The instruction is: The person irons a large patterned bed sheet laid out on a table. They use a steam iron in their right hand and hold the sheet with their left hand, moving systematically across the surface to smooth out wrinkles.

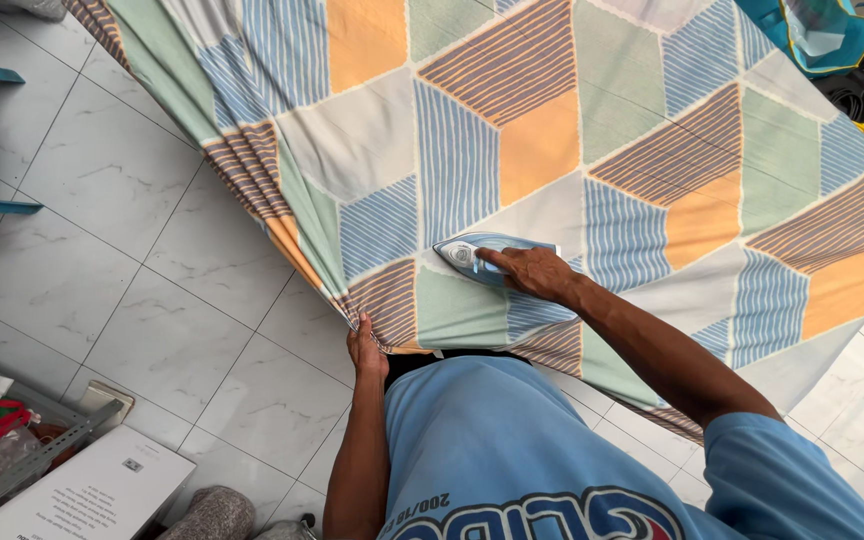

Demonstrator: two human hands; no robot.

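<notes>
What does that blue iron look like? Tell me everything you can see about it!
The iron is small, pale blue and white, with a pointed nose aimed toward the picture's left and what looks like a round dial near its front. It looks like plastic. It lies flat on the patterned sheet, which has blue-striped, orange, green and white shapes. The right hand wraps over its handle and hides its back half. No cord can be seen. The left hand grips the sheet's edge below it.

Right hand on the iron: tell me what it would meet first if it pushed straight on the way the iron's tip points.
The right hand grips the blue iron, tip pointing image-left. Straight on lies only more of the patterned sheet, then its draped edge over the tiled floor. Nothing solid seems to block it.
</notes>
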